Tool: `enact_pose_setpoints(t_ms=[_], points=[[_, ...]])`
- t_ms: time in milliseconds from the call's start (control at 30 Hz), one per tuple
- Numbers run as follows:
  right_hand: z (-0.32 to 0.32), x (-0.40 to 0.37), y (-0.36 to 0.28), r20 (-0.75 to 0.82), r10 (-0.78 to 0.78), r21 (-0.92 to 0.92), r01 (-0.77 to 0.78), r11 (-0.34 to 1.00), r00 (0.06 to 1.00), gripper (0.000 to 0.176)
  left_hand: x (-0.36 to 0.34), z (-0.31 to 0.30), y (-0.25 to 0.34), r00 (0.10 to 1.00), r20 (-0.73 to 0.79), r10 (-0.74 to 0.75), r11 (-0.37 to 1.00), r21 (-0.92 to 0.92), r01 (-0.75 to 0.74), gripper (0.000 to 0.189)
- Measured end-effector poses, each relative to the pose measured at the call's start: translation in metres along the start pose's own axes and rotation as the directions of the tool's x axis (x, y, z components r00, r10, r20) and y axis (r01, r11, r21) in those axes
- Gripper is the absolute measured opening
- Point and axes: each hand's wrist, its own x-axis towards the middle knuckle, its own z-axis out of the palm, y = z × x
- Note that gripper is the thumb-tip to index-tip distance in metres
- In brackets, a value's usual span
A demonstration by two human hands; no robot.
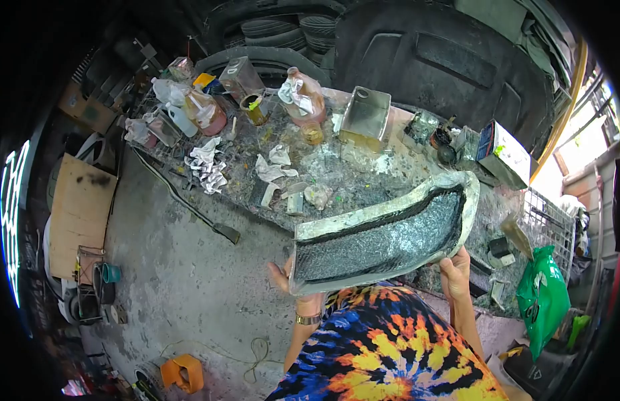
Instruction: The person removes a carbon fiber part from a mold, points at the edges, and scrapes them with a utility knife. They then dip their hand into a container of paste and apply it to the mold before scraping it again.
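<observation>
Mould (383, 237) held up in front of my chest, over the near edge of the worktop (336, 167), its long axis running from low left to high right. My left hand (283, 275) clasps the lower end and my right hand (455, 271) grips the upper rim.

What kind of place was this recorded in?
Probably a car-body composites workshop: a stained workbench crowded with bottles and rags, stacked tyres behind it, and a rough moulded panel held by the left hand and right hand.
</observation>
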Motion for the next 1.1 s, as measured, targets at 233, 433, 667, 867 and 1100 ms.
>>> enact_pose_setpoints(t_ms=[233,433,667,867,1100], points=[[0.008,0.004,0.029,-0.032,0.094,0.086,-0.090,0.992,0.995,0.050,0.010,-0.007,0.016,0.995,0.040,0.097,0.957,0.270,-0.104,0.066],[0.020,0.008,0.043,-0.031,0.109,0.117,-0.105,0.988,0.994,0.048,0.022,-0.001,0.028,0.996,0.069,0.056,0.946,0.317,-0.075,0.043],[0.034,0.011,0.056,-0.076,0.081,0.150,-0.068,0.986,0.994,0.045,0.046,-0.006,0.048,0.973,0.172,-0.155,0.864,0.501,0.049,0.035],[0.041,-0.002,0.064,-0.147,0.036,0.156,-0.013,0.988,0.988,0.045,0.069,-0.010,0.063,0.895,0.297,-0.333,0.759,0.647,0.068,0.045],[0.048,-0.021,0.077,-0.237,0.016,0.173,0.026,0.985,0.971,0.053,0.082,0.005,0.075,0.839,0.291,-0.459,0.679,0.725,0.120,0.047]])
